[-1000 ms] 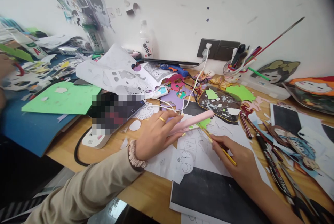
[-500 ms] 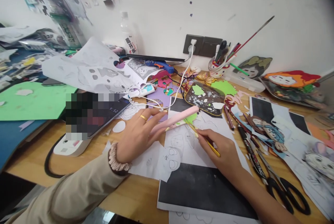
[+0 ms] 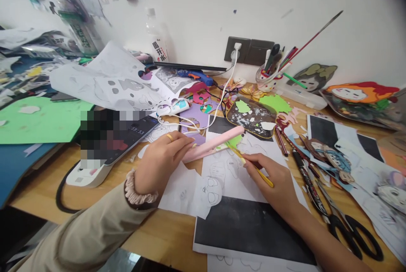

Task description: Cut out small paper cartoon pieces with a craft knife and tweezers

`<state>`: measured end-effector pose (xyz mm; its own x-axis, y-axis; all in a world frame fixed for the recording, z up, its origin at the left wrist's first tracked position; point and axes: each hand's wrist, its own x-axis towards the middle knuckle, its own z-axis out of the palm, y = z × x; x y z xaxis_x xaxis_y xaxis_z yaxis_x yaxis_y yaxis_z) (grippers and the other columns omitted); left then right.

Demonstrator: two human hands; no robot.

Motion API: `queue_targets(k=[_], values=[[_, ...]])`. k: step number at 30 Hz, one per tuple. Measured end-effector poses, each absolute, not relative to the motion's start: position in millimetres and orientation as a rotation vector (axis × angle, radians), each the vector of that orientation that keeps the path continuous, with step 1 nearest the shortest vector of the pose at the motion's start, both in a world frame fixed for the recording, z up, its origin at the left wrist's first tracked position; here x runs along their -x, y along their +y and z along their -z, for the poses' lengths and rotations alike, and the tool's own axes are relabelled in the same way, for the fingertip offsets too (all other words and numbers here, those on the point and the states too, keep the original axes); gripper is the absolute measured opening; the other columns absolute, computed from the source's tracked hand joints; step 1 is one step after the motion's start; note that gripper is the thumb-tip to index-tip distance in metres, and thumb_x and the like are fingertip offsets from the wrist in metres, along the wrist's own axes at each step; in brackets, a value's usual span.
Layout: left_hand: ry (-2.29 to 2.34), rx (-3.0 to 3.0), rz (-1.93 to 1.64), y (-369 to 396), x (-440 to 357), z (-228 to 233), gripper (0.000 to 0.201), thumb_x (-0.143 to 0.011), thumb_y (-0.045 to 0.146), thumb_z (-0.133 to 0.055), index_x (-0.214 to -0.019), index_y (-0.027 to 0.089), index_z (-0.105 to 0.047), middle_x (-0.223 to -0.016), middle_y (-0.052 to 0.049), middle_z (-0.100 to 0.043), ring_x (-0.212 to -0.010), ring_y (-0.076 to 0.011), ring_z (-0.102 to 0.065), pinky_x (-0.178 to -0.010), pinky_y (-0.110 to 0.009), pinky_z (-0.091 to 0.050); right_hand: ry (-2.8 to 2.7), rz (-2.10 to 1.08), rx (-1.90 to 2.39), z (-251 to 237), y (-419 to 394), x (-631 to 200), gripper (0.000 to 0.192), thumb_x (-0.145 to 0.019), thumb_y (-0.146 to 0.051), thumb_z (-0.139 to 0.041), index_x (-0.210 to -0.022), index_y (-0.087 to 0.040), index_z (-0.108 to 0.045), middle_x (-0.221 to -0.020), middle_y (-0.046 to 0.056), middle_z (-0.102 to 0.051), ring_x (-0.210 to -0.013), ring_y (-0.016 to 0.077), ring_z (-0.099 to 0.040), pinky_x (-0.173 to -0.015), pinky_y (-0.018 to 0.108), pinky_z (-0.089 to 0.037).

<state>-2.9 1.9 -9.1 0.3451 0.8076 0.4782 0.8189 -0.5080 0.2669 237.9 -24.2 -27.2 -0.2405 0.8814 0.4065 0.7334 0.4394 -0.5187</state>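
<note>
My left hand is closed around the rear part of a pink hair straightener, held slantwise over the drawing sheets. Its two arms lie close together. A light green foam piece shows beside the straightener's front end; how much of it lies between the arms is hidden. In my right hand is a pair of yellow tweezers, pinched near the middle, their tips at the green piece. Beneath lie white sheets with pencil drawings and a black-printed sheet.
Black-handled scissors and a marker lie to the right. A phone rests on a white device at left. Behind are a dark tray with foam scraps, a pen cup and a white cable from the wall socket.
The fingers of my left hand have come down and closed more on the straightener. My right hand keeps the tweezers at the green piece. The view has shifted slightly.
</note>
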Motion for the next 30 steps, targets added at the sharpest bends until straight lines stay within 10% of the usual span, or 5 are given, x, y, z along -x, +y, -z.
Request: queue_targets(k=[30], values=[[-1.544,2.701,0.733,2,-3,15,0.026,-0.078,0.035,-0.042,-0.084,0.017,-0.061,-0.075,-0.005,-0.060,-0.067,-0.0123,-0.055,-0.059,-0.023,-0.044,-2.271,0.001,1.334,26,-17,-243,0.016,-0.079,-0.018,-0.039,-0.094,-0.018,-0.046,-0.086,0.004,-0.059,-0.074,0.0136,-0.057,-0.064,0.024,-0.043]])
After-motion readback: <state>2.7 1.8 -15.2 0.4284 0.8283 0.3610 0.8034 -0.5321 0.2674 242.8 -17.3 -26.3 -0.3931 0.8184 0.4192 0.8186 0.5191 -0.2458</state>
